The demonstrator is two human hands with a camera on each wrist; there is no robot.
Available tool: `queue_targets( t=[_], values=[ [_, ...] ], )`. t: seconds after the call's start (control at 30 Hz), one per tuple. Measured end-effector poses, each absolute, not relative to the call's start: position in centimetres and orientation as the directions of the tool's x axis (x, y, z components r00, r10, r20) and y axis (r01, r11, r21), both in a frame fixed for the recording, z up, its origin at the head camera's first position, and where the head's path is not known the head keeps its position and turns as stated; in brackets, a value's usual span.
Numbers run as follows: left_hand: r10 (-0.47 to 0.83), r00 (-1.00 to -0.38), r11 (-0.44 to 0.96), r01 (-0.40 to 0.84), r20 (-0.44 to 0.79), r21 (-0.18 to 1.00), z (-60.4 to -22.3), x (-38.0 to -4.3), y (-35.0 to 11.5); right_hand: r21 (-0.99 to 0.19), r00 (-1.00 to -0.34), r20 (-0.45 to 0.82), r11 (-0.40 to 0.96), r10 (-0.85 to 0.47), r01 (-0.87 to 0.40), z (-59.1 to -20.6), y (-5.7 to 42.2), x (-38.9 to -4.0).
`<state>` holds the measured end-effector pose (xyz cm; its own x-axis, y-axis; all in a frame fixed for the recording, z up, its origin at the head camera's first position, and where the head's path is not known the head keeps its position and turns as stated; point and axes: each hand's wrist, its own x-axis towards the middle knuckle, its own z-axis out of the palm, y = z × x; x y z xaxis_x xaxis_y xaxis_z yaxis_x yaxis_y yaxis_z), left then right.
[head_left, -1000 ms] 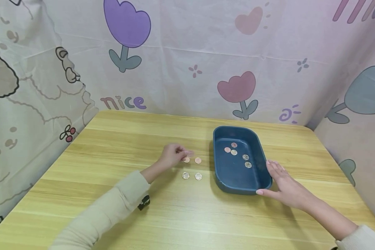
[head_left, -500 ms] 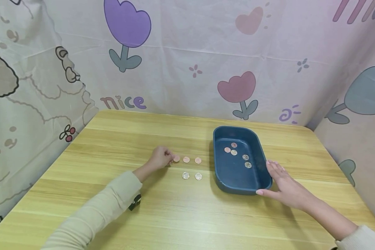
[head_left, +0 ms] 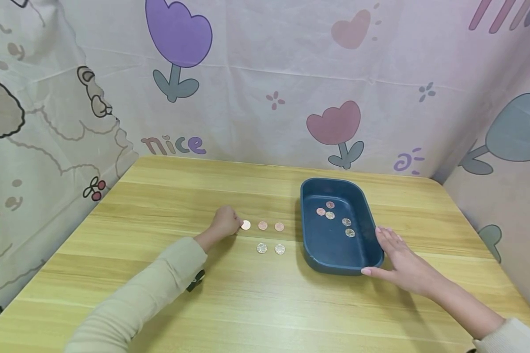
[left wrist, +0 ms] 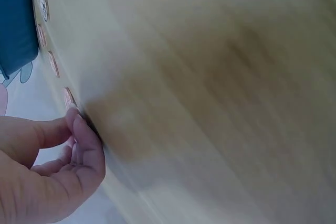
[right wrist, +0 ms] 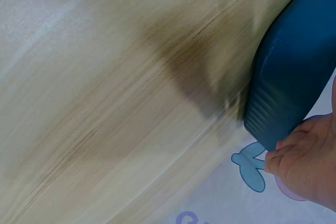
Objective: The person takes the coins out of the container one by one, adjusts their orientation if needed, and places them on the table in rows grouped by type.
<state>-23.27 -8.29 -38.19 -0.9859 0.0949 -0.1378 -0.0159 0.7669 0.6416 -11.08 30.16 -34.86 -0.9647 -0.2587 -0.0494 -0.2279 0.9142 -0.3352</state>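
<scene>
Coins (head_left: 262, 225) lie in two rows mid-table (head_left: 247, 314), off the tray's (head_left: 335, 270) left edge, the left hand (head_left: 225, 222) pinching the leftmost coin (head_left: 246, 225), the right hand (head_left: 399, 260) resting straight-fingered against the tray's near right corner.

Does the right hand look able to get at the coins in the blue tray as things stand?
Probably yes: the right hand rests against the blue tray, whose top is open, and nothing covers the coins inside. Only the tray's wall seems to stand between.
</scene>
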Motion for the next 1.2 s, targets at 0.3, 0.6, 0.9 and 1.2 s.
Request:
queue_targets(
  t=[0.3,0.6,0.9,1.2],
  values=[
    [0.057,-0.990,0.795,-0.033,-0.128,0.606,-37.9,-23.2,-8.0,-0.342,-0.965,-0.052,0.912,-0.258,-0.225,-34.9,30.2,-11.1],
    [0.074,-0.989,0.740,-0.029,-0.125,0.672,-37.8,-23.3,-8.6,-0.351,-0.964,-0.050,0.909,-0.260,-0.227,-34.9,30.1,-11.1],
    [0.163,-0.981,0.613,0.188,0.110,0.767,-37.0,-22.8,-7.5,-0.349,-0.966,-0.056,0.911,-0.254,-0.220,-34.9,30.1,-11.1],
    [0.204,-0.963,0.497,0.259,0.178,0.828,-35.7,-21.9,-4.1,-0.356,-0.965,-0.054,0.908,-0.258,-0.223,-34.9,30.2,-11.0]
  ],
)
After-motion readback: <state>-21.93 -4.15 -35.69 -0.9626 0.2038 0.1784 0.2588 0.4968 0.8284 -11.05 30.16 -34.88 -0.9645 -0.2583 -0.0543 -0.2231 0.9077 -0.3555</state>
